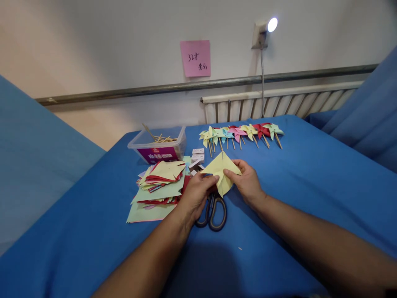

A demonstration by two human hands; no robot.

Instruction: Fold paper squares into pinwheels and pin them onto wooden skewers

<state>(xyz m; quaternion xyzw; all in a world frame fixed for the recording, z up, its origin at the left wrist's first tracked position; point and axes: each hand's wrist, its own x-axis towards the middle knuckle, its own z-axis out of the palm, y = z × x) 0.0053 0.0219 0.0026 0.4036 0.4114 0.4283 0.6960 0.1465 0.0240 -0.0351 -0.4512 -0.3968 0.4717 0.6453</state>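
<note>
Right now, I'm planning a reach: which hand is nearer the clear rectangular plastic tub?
Left. The left hand is front-right of the tub; the right hand, farther right.

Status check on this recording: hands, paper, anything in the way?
Left hand and right hand pinching yellow paper from opposite sides. One corner points away. Scissors lie close by, handles toward the person, blades hidden.

Open cloth (322,178) right of the right grip (250,181); paper stack (166,170) and tub (141,151) obstacles leftward, pinwheels (237,133) behind.
</note>
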